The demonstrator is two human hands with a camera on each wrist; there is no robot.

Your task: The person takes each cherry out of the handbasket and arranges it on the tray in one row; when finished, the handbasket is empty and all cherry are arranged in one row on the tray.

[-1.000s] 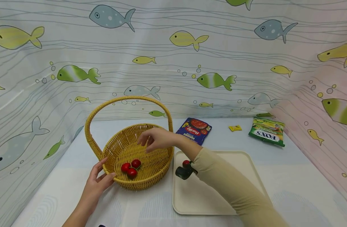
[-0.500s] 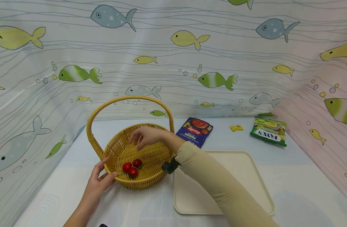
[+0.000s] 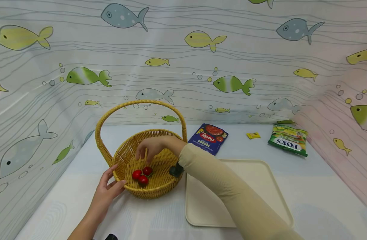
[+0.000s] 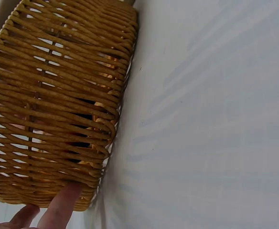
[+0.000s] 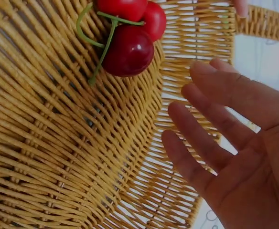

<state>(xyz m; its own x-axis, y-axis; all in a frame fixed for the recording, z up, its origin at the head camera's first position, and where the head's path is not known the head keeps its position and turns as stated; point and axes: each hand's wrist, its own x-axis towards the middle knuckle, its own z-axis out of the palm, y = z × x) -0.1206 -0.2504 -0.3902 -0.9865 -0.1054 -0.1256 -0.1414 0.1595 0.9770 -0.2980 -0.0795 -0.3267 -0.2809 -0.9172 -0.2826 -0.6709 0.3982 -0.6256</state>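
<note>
While the right hand [image 3: 152, 146] is held over the cluster of three red cherries on green stems [image 3: 142, 175] at the bottom of the round yellow wicker basket with an arched handle [image 3: 141, 156], its fingers [image 5: 201, 143] spread and holding nothing, the fruit could be nudged away and rolled across the weave if it is approached too flat, since the basket is only steadied lightly at its near rim by the straight fingers of the left hand [image 3: 107, 190].

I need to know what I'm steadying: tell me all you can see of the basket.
The basket is round, shallow, woven of yellow wicker, with a tall arched handle. It stands upright on the pale table, left of the cream tray. Three red cherries lie inside. The left hand touches its near rim; the right hand hovers open above the cherries.
</note>
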